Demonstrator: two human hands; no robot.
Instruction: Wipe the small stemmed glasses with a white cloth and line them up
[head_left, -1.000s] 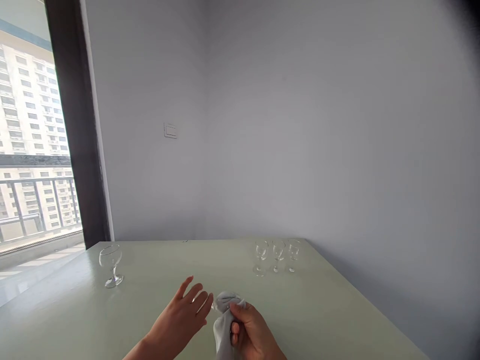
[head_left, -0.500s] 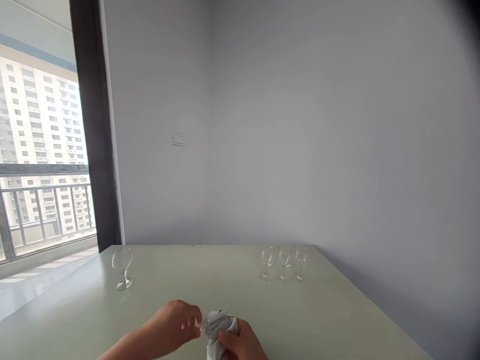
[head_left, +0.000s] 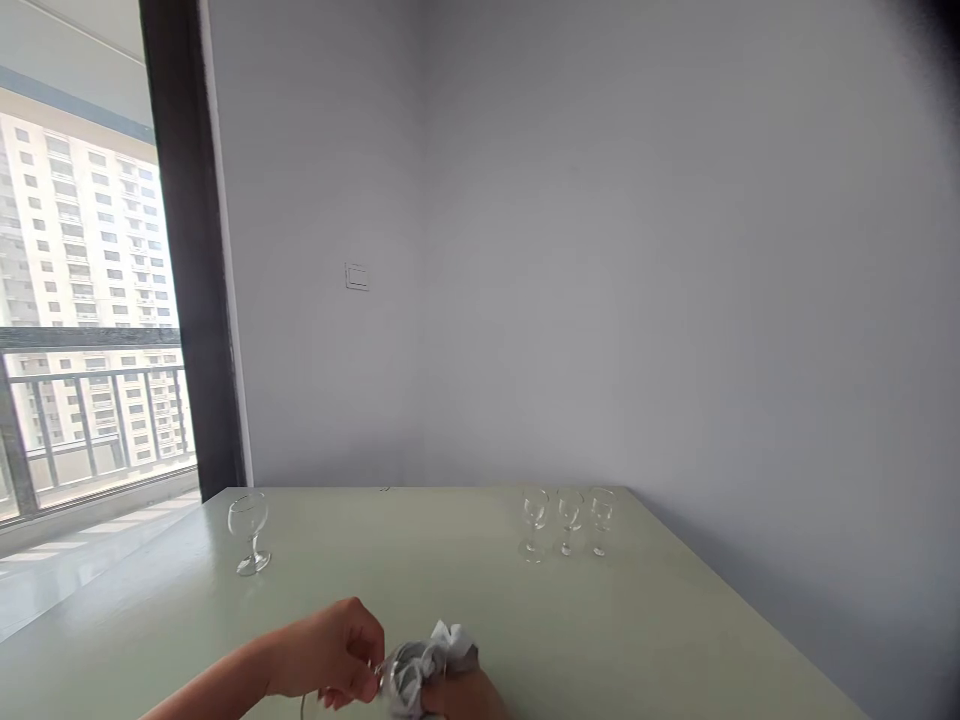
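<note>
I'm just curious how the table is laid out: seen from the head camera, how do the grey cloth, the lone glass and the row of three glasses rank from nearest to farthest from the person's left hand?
From the left hand:
1. Grey cloth, just to its right, bunched at the hands.
2. Lone glass, farther back on the left.
3. Row of three glasses, at the far right of the table.

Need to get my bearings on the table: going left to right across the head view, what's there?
Lone wine glass → left hand → glass wrapped in a grey cloth, gripped between both hands → row of three small stemmed glasses near the far right edge of the table.
</note>
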